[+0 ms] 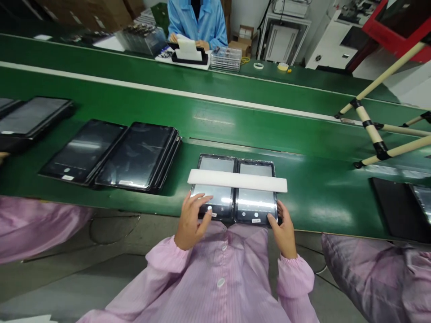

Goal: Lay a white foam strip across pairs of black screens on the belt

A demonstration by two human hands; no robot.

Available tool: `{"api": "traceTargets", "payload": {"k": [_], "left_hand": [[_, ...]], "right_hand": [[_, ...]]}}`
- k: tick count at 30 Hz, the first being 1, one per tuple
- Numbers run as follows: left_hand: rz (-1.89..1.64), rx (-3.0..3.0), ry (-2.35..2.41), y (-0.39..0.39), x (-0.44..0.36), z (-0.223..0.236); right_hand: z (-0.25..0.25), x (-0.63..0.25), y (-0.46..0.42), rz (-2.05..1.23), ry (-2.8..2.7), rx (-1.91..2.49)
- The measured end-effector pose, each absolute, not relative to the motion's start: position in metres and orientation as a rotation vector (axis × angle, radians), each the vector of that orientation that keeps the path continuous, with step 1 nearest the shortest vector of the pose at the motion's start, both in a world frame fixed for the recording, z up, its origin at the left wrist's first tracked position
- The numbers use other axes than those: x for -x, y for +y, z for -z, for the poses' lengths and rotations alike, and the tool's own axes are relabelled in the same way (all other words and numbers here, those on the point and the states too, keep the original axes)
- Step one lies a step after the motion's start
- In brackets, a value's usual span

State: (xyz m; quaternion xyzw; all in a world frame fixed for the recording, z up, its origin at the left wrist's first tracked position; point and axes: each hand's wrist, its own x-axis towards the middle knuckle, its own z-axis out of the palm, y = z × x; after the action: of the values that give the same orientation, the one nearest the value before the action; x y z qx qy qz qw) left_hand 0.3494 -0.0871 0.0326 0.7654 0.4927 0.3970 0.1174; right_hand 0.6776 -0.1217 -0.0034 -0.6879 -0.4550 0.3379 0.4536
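Note:
Two tablets lie side by side at the bench's near edge, the left tablet [215,197] and the right tablet [256,202], both with lit grey screens. A white foam strip [237,180] rests across the two of them. My left hand [193,220] is at the left tablet's lower left corner, fingers spread, with the thumb by a pale round spot near the lower edge. My right hand [283,229] grips the right tablet's lower right corner, thumb on the front and fingers along the side.
Stacked dark tablets [138,154] lie to the left, with another stack [33,116] farther left. A pipe frame [370,125] stands on the right, near a black panel [397,208]. Across the green bench [215,121] sits a person in blue [198,22]. Pink-clad people flank me.

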Motion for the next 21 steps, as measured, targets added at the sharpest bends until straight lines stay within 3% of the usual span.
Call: {"api": "traceTargets", "payload": {"k": [4, 10, 21], "left_hand": [[-1.125, -2.226, 1.527, -0.046, -0.338, -0.042], [-0.767, -2.351, 1.456, 0.011, -0.331, -0.044], [-0.599, -2.414, 1.297, 0.036, -0.322, -0.042]], "right_hand": [[0.005, -0.679, -0.122, -0.853, -1.088, 1.682], [0.009, -0.683, -0.123, -0.915, -1.028, 1.601], [0.009, -0.683, -0.123, -0.909, -1.036, 1.608]]}}
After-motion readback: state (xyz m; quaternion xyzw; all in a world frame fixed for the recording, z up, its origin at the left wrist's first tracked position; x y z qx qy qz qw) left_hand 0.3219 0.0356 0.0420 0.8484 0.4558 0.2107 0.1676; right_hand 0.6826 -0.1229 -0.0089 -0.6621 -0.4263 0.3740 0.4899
